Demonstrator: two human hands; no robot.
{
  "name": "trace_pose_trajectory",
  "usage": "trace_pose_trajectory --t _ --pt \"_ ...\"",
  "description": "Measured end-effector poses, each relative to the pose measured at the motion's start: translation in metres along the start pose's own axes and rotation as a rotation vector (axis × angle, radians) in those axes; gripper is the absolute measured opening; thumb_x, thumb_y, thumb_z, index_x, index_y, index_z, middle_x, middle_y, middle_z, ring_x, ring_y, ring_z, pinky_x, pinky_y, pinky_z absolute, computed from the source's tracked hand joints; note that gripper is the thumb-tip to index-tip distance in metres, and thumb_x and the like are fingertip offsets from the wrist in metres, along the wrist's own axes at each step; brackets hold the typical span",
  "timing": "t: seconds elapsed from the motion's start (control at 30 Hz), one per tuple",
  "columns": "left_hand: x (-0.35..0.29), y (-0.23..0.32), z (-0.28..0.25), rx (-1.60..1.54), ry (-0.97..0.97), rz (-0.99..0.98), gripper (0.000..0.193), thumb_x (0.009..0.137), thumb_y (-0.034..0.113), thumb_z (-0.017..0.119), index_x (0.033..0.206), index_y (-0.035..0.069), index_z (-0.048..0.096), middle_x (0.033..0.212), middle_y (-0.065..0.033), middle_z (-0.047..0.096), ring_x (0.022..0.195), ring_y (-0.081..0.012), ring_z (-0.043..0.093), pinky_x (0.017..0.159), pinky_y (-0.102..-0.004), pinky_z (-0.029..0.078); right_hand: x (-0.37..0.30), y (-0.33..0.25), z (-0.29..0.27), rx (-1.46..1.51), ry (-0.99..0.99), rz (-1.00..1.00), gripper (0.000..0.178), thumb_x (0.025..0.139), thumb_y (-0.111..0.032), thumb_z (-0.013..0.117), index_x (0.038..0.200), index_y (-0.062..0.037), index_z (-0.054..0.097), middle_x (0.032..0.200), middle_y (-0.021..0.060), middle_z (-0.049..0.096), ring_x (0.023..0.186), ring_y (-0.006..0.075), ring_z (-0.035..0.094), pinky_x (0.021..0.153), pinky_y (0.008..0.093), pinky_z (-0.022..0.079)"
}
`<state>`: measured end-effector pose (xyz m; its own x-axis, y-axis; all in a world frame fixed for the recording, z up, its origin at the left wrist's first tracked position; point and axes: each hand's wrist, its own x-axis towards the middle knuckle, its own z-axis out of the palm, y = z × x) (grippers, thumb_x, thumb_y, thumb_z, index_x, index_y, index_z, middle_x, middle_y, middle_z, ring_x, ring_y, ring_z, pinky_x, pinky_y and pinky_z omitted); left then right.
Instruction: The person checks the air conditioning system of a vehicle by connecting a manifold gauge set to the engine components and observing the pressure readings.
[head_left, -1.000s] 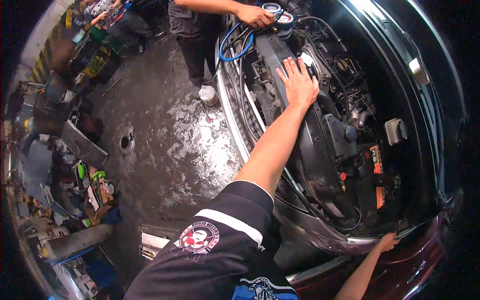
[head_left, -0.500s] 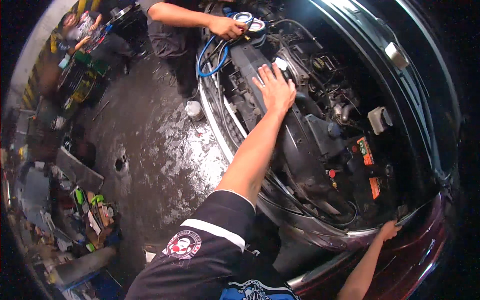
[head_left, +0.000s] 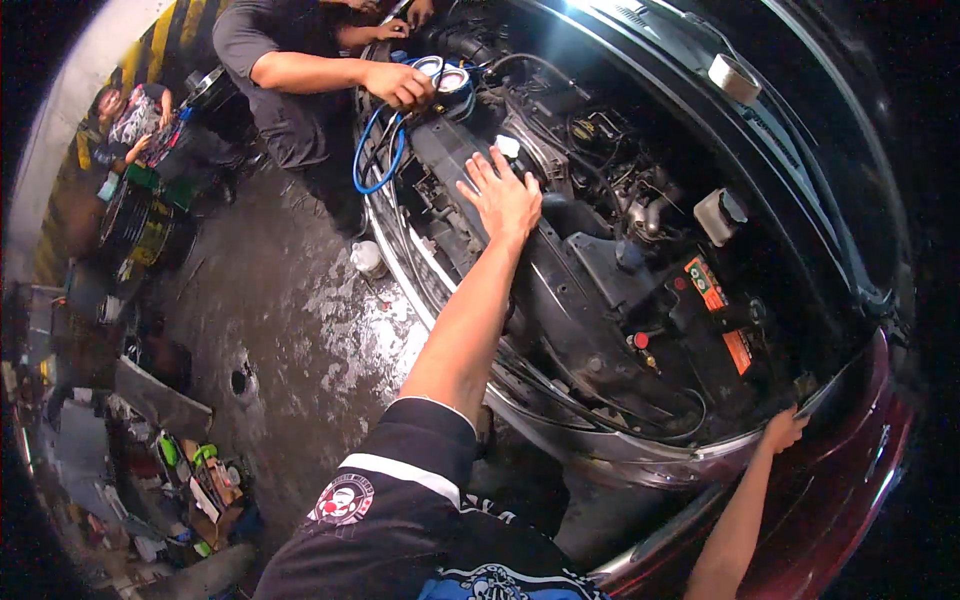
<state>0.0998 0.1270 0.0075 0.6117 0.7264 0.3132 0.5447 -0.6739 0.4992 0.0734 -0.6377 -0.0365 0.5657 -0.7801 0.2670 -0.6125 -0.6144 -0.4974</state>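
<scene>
My left hand (head_left: 503, 195) lies palm down with fingers apart on the long black front panel (head_left: 452, 150) of an open engine bay, just beside a white cap (head_left: 507, 147). Far to the right, my right hand (head_left: 783, 432) rests on the edge of the dark red fender (head_left: 850, 440); its fingers show only in part, stretched over the edge. Neither hand holds anything. Beyond my left hand, a co-worker's hand (head_left: 403, 86) is at a gauge set (head_left: 452, 80) with two round dials and a blue hose (head_left: 398, 160).
A battery (head_left: 700, 325) with orange labels sits near the right side of the bay. A pale reservoir (head_left: 720, 217) stands behind it. On the wet floor (head_left: 290, 320) is a white container (head_left: 367, 258). Another person (head_left: 145, 125) sits at far left, above a cluttered heap (head_left: 200, 480).
My view has shifted, so the car appears farther left. Both my hands stay on the car. The co-worker leans further in, and more hands now show beyond the gauges.
</scene>
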Motion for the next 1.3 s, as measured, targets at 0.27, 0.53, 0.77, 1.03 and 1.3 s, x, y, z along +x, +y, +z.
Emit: trace_pose_trajectory --t 0.27,0.53,0.77,1.03,1.3 --pt "0.001 -0.002 0.004 0.064 0.023 0.031 0.084 0.095 0.047 0.060 0.160 0.002 0.032 0.163 -0.0265 0.035 0.155 -0.0411 0.028 0.123 -0.0678 0.016 -0.002 -0.002 0.004 -0.076 0.127 -0.069 0.069 0.100 -0.060 0.053 0.159 -0.0250 0.042 0.151 0.0219 0.053 0.135 0.0480 0.052 0.109 0.0624 0.043" --pt "0.001 -0.001 0.005 0.028 0.056 0.060 0.080 0.094 0.044 0.062 0.158 0.002 0.037 0.161 -0.0283 0.036 0.154 -0.0415 0.027 0.123 -0.0677 0.017 -0.014 -0.008 -0.002 -0.076 0.108 0.004 0.070 0.100 -0.060 0.054 0.158 -0.0219 0.043 0.151 0.0220 0.052 0.136 0.0465 0.052 0.108 0.0613 0.044" --pt "0.002 -0.003 0.007 0.054 0.042 0.047 0.083 0.096 0.048 0.059 0.161 0.005 0.032 0.164 -0.0266 0.034 0.156 -0.0401 0.026 0.123 -0.0666 0.016 -0.009 -0.003 0.002 -0.064 0.139 -0.067 0.073 0.100 -0.060 0.053 0.160 -0.0190 0.041 0.155 0.0221 0.048 0.139 0.0456 0.048 0.111 0.0617 0.040" --pt "0.001 -0.002 0.007 0.090 0.025 0.033 0.083 0.096 0.048 0.059 0.161 0.004 0.033 0.164 -0.0265 0.034 0.155 -0.0395 0.027 0.123 -0.0668 0.017 -0.014 -0.005 0.000 -0.055 0.103 -0.043 0.073 0.100 -0.060 0.054 0.158 -0.0174 0.043 0.153 0.0222 0.050 0.137 0.0462 0.050 0.110 0.0620 0.041" --pt "0.001 -0.002 0.008 0.060 0.085 0.066 0.081 0.093 0.045 0.063 0.158 0.004 0.036 0.161 -0.0270 0.037 0.154 -0.0408 0.029 0.123 -0.0666 0.018 -0.033 -0.031 -0.019 -0.050 0.120 -0.023 0.070 0.101 -0.057 0.055 0.156 -0.0163 0.046 0.149 0.0238 0.053 0.134 0.0463 0.053 0.109 0.0597 0.043"
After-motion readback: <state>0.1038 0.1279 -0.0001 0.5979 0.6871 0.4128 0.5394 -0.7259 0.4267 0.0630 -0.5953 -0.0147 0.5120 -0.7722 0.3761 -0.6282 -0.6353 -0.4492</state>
